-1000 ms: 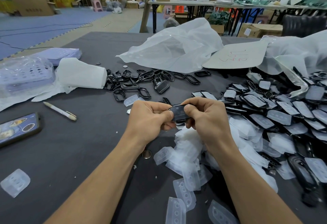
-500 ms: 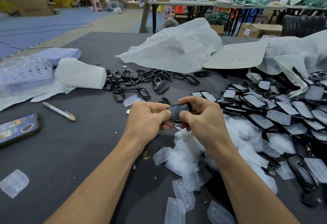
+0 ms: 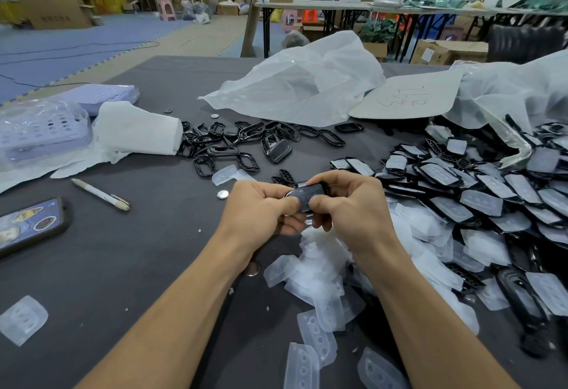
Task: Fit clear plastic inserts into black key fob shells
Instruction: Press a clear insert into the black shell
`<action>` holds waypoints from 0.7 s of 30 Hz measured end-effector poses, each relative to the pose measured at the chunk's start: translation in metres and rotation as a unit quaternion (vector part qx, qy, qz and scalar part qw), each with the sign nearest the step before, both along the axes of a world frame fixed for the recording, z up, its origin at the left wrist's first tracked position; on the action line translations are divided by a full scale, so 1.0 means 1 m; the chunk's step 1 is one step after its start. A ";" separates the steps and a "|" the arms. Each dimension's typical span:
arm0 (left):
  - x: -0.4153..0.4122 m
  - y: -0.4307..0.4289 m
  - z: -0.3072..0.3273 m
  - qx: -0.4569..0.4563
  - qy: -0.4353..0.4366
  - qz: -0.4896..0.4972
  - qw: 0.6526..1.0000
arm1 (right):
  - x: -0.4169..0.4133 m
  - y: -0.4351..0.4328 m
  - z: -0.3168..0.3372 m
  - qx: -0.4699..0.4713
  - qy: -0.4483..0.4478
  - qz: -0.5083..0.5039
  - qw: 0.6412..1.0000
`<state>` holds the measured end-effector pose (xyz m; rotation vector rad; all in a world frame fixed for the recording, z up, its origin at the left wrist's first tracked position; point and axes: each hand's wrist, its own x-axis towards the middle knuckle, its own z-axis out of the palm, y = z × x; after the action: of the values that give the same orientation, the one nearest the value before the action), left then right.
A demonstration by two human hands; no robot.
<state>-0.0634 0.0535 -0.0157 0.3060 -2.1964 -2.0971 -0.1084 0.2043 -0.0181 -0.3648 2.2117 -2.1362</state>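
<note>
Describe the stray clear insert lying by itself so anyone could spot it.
On the grey table, go to the near left corner, closer than the phone. The clear insert lies there alone, far from the heap of inserts between the forearms.

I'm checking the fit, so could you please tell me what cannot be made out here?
Key fob shell: head view; the left hand and right hand cover its ends, so the fit is unclear.
Phone: head view; cut off by the left edge.
Cardboard sheet: head view; its red writing is too faint to read.
Nearest clear insert: head view; cut by the bottom edge.
</note>
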 end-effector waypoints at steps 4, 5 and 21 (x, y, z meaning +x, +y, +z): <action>0.000 -0.002 0.001 -0.007 0.004 -0.004 1.000 | 0.002 0.000 0.001 -0.010 -0.002 0.001 1.000; -0.001 -0.002 0.000 -0.007 0.006 -0.006 1.000 | 0.002 0.000 0.001 -0.009 0.001 0.000 1.000; 0.002 -0.003 -0.001 0.041 0.019 -0.008 0.999 | 0.003 0.001 0.006 -0.021 0.029 -0.038 0.999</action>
<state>-0.0615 0.0502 -0.0163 0.2532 -2.1046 -2.1865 -0.1050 0.2057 -0.0122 -0.3554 2.2493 -2.2414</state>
